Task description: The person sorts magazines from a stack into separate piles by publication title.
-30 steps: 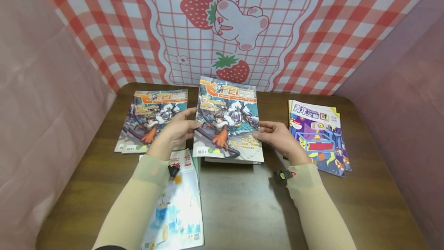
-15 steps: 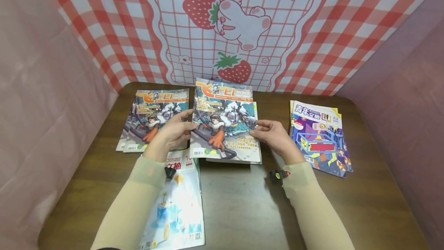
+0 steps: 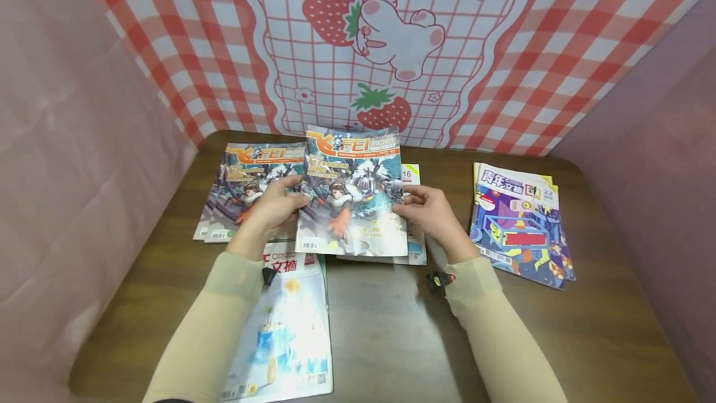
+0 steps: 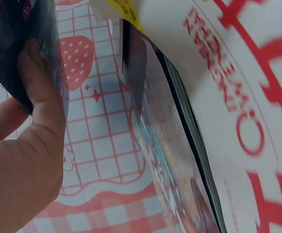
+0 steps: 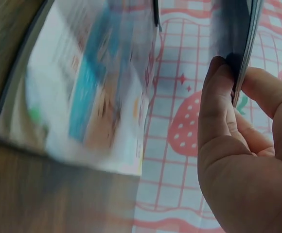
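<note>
Both hands hold a magazine (image 3: 352, 191) with an orange FEI title and a comic-style cover, raised over the middle of the table. My left hand (image 3: 274, 207) pinches its left edge, thumb on the cover. On the opposite edge my right hand (image 3: 427, 210) pinches it, with fingers behind, as the right wrist view shows. Under it lies another magazine (image 3: 415, 247), mostly hidden, with a "16" at its top corner. Close to the left hand lie overlapping FEI magazines (image 3: 224, 204) of the same cover.
A white-and-blue magazine (image 3: 296, 334) lies at the front left, partly under the left forearm. Purple-covered magazines (image 3: 517, 229) overlap at the right of the wooden table (image 3: 391, 328). A red-checked cloth (image 3: 386, 48) hangs behind the table's back edge.
The held FEI magazine has shifted left with both hands, uncovering more of the magazine beneath it on the right side. The other magazines stay in place while the head view shifts slightly.
</note>
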`<action>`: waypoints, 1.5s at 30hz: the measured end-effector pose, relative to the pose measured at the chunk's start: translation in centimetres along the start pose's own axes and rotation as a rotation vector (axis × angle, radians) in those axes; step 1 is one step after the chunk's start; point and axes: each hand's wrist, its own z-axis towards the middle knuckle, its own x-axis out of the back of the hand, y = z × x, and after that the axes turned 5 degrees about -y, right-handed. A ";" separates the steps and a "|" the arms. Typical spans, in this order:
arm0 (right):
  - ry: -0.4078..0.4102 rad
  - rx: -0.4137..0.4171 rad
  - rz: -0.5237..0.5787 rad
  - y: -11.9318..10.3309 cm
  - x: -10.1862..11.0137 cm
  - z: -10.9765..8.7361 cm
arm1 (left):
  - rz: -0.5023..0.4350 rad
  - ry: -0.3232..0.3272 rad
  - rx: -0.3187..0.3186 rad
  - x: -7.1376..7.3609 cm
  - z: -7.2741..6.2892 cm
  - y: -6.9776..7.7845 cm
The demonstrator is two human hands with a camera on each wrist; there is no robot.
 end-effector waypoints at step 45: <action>-0.054 -0.045 -0.141 -5.6 -11.7 7.8 | 0.378 0.301 0.005 10.3 -0.8 0.1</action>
